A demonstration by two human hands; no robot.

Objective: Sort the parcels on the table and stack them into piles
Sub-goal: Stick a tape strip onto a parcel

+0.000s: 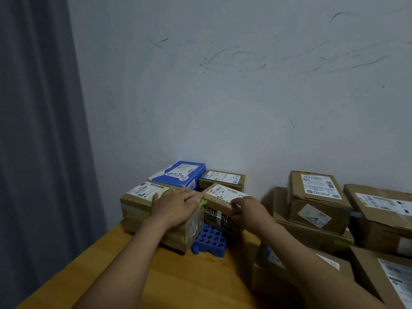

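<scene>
Several cardboard parcels with white labels sit on a wooden table [169, 277]. My left hand [176, 204] lies flat, fingers straight, on top of a large brown parcel [140, 208] at the left. My right hand [249, 210] grips the near right corner of a smaller brown parcel with patterned tape [219, 197], which rests partly on a blue perforated plastic piece [209, 241]. Behind these stand a blue parcel [178, 175] and a small brown parcel [223, 179] against the wall.
At the right, more brown parcels lie heaped: a labelled box [316, 197] on a flatter one [296, 226], others [383, 217] toward the frame's right edge. A grey curtain [38, 130] hangs at the left. A scuffed wall backs the table.
</scene>
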